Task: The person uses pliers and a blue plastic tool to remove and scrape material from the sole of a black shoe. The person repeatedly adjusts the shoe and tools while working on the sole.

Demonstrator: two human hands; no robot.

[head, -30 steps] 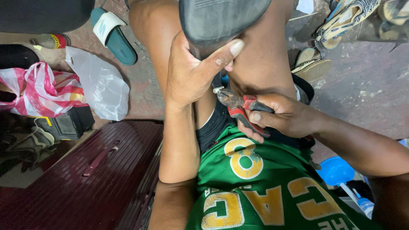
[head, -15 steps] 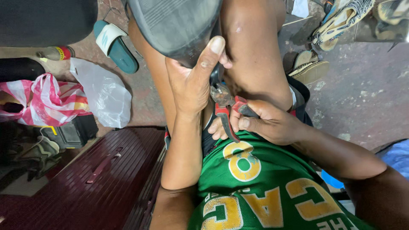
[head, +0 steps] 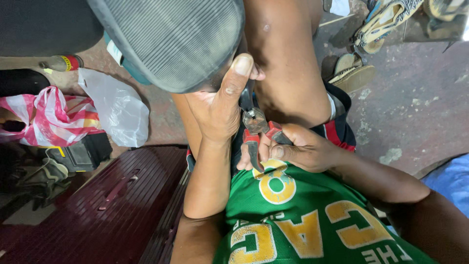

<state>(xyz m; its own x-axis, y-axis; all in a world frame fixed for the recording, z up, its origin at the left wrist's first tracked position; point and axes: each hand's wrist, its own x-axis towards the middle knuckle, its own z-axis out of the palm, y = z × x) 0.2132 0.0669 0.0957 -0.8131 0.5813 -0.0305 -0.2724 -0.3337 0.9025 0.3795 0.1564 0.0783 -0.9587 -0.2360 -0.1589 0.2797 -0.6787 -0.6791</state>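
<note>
Left hand (head: pixel 220 105) clamps the grey shoe sole (head: pixel 171 41) from below, right hand (head: pixel 298 146) closed around red-handled pliers (head: pixel 256 129) just beneath that grip; best to keep the sole steady, squeeze slowly.

We count one grey shoe sole (head: pixel 171 39), one pair of pliers (head: pixel 256 129), two plastic bags (head: pixel 117 107), and three sandals (head: pixel 351 73).

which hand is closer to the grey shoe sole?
Left. The left hand grips the sole's lower edge, thumb against it. The right hand is below and apart, holding the pliers.
</note>
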